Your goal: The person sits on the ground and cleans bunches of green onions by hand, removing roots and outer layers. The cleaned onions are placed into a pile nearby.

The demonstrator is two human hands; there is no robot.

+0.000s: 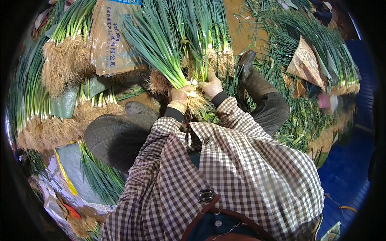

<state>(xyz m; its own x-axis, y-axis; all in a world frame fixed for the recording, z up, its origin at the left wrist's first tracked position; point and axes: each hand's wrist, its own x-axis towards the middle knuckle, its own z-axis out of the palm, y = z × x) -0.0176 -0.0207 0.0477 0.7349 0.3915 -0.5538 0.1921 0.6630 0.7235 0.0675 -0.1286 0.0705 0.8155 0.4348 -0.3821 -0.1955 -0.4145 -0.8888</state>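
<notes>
Both my hands meet in front of me, close to the white stem bases of long green onions. My left hand (pixel 179 97) is closed around the lower end of a bunch of green onions (pixel 164 57), its leaves fanning up and to the left, its pale roots (pixel 196 104) hanging below. My right hand (pixel 212 86) pinches the base of a few more green stalks (pixel 202 67), touching the bunch. Just beyond my hands, more rooted green onions (pixel 224 57) lie with their leaves pointing away from me.
A printed woven sack (pixel 111 45) lies at upper left, among piled bundles of green onions (pixel 33 99) with tan roots. Loose leaves (pixel 304 120) and more bundles (pixel 331 60) lie at right. My boots (pixel 248 60) flank the work, and a blue ribbed surface (pixel 346 156) is at far right.
</notes>
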